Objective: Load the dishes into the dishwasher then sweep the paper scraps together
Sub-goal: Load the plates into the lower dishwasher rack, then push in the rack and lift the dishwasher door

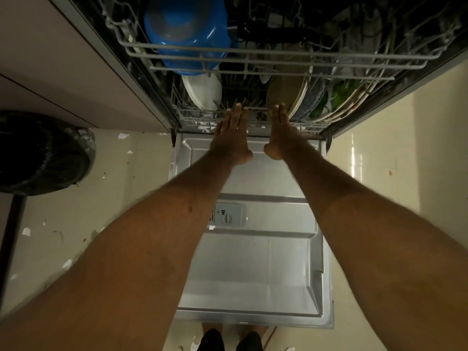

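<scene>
The dishwasher stands open, its steel door folded flat in front of me. My left hand and my right hand reach out with straight fingers, fingertips pressing the front rim of the lower rack. That rack holds a white plate on the left and several plates on the right, one with green on it. A blue bowl sits upside down in the upper rack. White paper scraps lie scattered on the floor to the left.
A black bin lined with a bag stands on the left floor beside the beige cabinet front. A dark pole runs down the left edge. Pale tiled floor stretches to the right of the door. My feet show below the door.
</scene>
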